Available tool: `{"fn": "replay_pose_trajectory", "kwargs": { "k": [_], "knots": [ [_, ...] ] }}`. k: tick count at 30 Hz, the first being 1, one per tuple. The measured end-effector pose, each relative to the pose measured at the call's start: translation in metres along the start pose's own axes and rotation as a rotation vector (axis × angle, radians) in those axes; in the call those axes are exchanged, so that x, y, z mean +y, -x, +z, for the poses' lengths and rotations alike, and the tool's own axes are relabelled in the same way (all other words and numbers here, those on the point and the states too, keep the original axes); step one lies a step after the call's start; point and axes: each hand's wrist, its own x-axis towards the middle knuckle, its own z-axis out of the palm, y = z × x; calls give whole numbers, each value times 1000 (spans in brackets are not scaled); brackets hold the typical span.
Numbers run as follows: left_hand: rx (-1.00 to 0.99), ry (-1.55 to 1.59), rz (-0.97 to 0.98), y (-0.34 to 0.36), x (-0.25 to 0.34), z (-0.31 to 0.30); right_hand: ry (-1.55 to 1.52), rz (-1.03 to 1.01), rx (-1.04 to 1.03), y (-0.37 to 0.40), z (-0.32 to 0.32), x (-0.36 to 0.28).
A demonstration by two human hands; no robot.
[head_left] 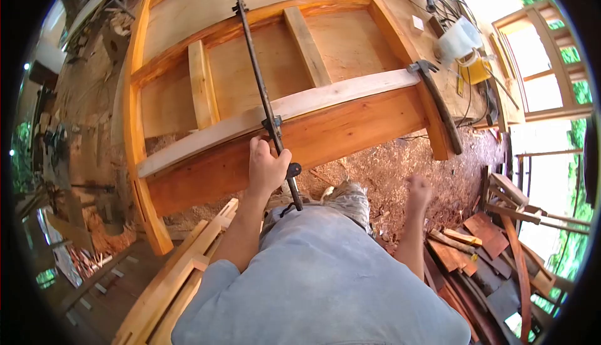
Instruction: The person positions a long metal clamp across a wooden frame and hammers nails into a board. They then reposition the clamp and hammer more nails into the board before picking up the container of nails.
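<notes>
A large wooden frame (pixel 350 126) with cross rails lies ahead of me. A long dark metal bar clamp (pixel 255 72) runs across it from the far side to the near rail. My left hand (pixel 266 168) is closed around the clamp's near end, by its screw handle (pixel 293 171) at the pale front rail (pixel 325 97). My right hand (pixel 418 193) hangs in a fist beside my body, holding nothing, above the sawdust floor. A hammer (pixel 438 104) rests on the frame's right corner.
Sawdust covers the floor (pixel 388 169). Scrap boards (pixel 476 245) are piled at the right. Wooden parts (pixel 181 263) lie at the lower left. A bench at the back right holds a white jug (pixel 457 39), cables and tools. Open windows (pixel 538 63) are at right.
</notes>
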Motion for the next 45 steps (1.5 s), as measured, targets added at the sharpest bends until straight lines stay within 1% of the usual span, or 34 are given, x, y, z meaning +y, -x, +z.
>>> {"fn": "replay_pose_trajectory", "kwargs": {
  "k": [1, 2, 3, 4, 5, 7, 8, 9, 10, 11, 13, 14, 15, 16, 17, 19, 20, 22, 25, 27, 29, 31, 35, 36, 38, 39, 40, 44, 45],
  "knots": [
    [17, -7, -10, 0, 0, -1, -192, -168, 226, -17, -5, -30],
    [-54, -85, -75, -2, 1, -3, -186, -389, 313, -51, -20, -34],
    [-119, -163, -140, -5, 3, -5, -211, -339, 258, -77, -34, -53],
    [-106, -156, -162, -5, 5, -4, -233, -292, 199, -93, -47, -86],
    [-73, -161, -173, -8, 8, -3, -127, -310, 228, -86, -41, -136],
    [-130, -309, -207, -16, 15, 0, 189, -453, 260, -149, -49, -124],
    [-177, -349, -256, -20, 18, -1, 357, -566, 247, -180, -50, -111],
    [-134, -343, -276, -26, 21, -1, 515, -687, 239, -208, -45, -100],
    [-192, -346, -356, -29, 21, -1, 649, -735, 240, -224, -37, -94],
    [-256, -350, -439, -30, 20, -1, 632, -757, 212, -218, -30, -105],
    [-253, -359, -521, -36, 19, 2, 691, -491, -165, -204, -24, -128],
    [-233, -363, -569, -38, 25, 3, 680, -515, -189, -211, -26, -134],
    [-220, -358, -596, -39, 30, 2, 702, -487, -262, -216, -29, -136],
    [-230, -222, -645, -39, 25, 2, 722, -453, -332, -219, -32, -138],
    [-245, -86, -685, -39, 26, 0, 708, -456, -345, -220, -34, -143],
    [-238, -64, -708, -37, 31, -1, 625, -288, -532, -221, -38, -156],
    [-238, -27, -728, -35, 35, 0, 621, -291, -536, -224, -39, -153],
    [-230, -58, -726, -33, 36, 1, 595, -415, -463, -228, -35, -146],
    [-239, -124, -710, -33, 34, 3, 595, -402, -488, -223, -39, -150],
    [-221, -173, -673, -32, 38, 4, 597, -409, -511, -238, -32, -141],
    [-228, -170, -679, -31, 32, 6, 596, -413, -526, -240, -35, -132],
    [-182, -153, -678, -35, 29, 6, 605, -462, -528, -241, -34, -135],
    [-212, -203, -662, -39, 22, 6, 603, -500, -506, -246, -30, -130],
    [-234, -257, -644, -42, 19, 5, 605, -490, -492, -242, -33, -133],
    [-208, -225, -660, -38, 26, 6, 606, -477, -479, -236, -34, -134],
    [-188, -192, -681, -36, 30, 7, 589, -461, -505, -238, -35, -134],
    [-222, -214, -673, -37, 31, 6, 571, -444, -530, -238, -35, -134],
    [-205, -222, -603, -35, 33, 6, 572, -471, -475, -234, -35, -134],
    [-218, -229, -613, -35, 31, 4, 579, -498, -458, -234, -34, -133]
  ]
}}
